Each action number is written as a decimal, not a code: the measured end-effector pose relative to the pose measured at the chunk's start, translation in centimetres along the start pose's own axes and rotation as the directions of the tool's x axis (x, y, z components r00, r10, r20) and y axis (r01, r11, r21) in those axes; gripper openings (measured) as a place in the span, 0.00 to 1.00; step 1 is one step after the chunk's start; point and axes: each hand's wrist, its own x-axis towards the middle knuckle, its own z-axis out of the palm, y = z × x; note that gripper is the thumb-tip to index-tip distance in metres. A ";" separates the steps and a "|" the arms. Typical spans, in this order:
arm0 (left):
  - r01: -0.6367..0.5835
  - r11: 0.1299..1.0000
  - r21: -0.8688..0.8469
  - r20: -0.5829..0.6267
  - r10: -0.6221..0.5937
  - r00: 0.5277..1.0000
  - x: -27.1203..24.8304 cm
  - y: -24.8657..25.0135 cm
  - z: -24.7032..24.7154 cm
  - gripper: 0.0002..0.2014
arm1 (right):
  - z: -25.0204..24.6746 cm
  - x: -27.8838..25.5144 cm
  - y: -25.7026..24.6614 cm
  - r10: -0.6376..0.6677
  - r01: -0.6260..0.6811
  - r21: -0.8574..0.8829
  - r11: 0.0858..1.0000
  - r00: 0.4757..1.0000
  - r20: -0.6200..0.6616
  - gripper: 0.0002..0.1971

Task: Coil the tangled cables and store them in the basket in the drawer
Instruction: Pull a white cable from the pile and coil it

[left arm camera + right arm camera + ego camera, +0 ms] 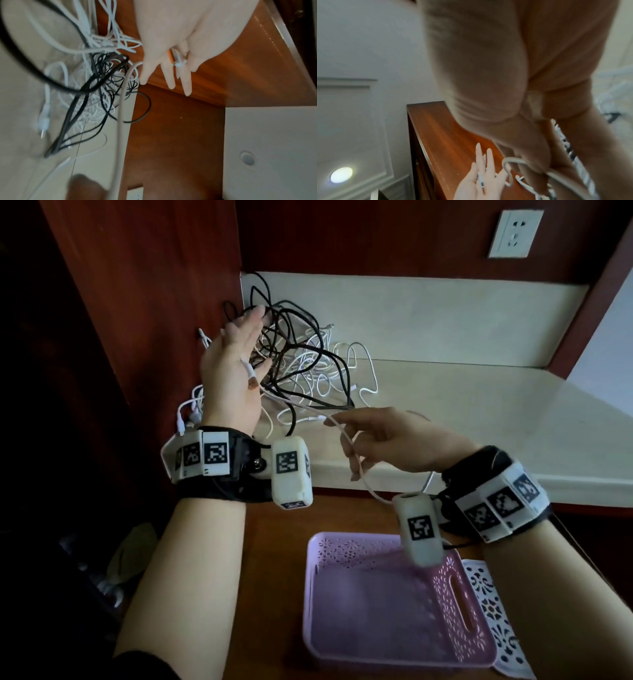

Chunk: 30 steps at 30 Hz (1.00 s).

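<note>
My left hand (236, 364) is raised by the cabinet side, fingers straight, its thumb pinning the plug (251, 376) of a white cable (368, 486) to the palm. The plug (176, 59) shows against the fingers in the left wrist view. The cable runs right to my right hand (387, 440), which pinches it between thumb and fingers; the slack hangs under that wrist. Behind my left hand, a tangle of black and white cables (308, 364) lies on the counter. An empty pink basket (310, 577) sits in the open drawer below.
The beige countertop (479, 405) stretches right of the tangle. A dark wooden cabinet side (144, 302) stands close on the left. A white perforated basket (489, 604) peeks out beside the pink one. A wall socket (515, 234) is at upper right.
</note>
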 end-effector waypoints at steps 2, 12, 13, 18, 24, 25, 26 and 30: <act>-0.040 0.973 0.228 0.045 0.030 0.999 0.0 0.1 -0.4 0.19 | 0.5 0.5 -0.6 0.033 -0.033 0.024 0.999 0.999 0.009 0.27; -0.170 0.730 0.662 0.243 0.006 0.970 -0.3 -3.4 3.3 0.12 | -0.9 0.4 -1.2 0.145 -0.135 -0.252 0.958 0.989 0.019 0.17; -0.158 0.742 0.651 0.248 -0.012 0.969 -0.6 -3.8 3.2 0.11 | -1.5 0.0 -1.2 0.122 -0.115 -0.216 0.970 0.992 0.017 0.12; -0.024 0.737 0.675 0.312 -0.256 0.915 -1.5 -4.1 3.9 0.15 | -4.0 -1.3 -0.1 -0.052 0.036 -0.080 0.996 0.974 -0.219 0.05; -0.116 0.628 0.769 0.422 -0.363 0.831 -3.1 -2.3 5.6 0.17 | -4.9 -1.0 0.4 -0.146 0.138 -0.061 0.988 0.760 -0.633 0.06; -0.106 0.654 0.749 0.434 -0.364 0.824 -3.5 -1.9 6.0 0.18 | -5.1 -1.0 0.5 -0.164 0.138 -0.093 0.986 0.697 -0.698 0.08; -0.080 0.679 0.729 0.442 -0.378 0.814 -3.9 -1.5 6.4 0.20 | -5.3 -1.1 0.5 -0.183 0.134 -0.126 0.983 0.639 -0.747 0.09; 0.018 0.745 0.667 0.514 -0.477 0.713 -5.0 -0.8 7.6 0.27 | -5.9 -1.5 0.6 -0.233 0.151 -0.181 0.972 0.514 -0.826 0.08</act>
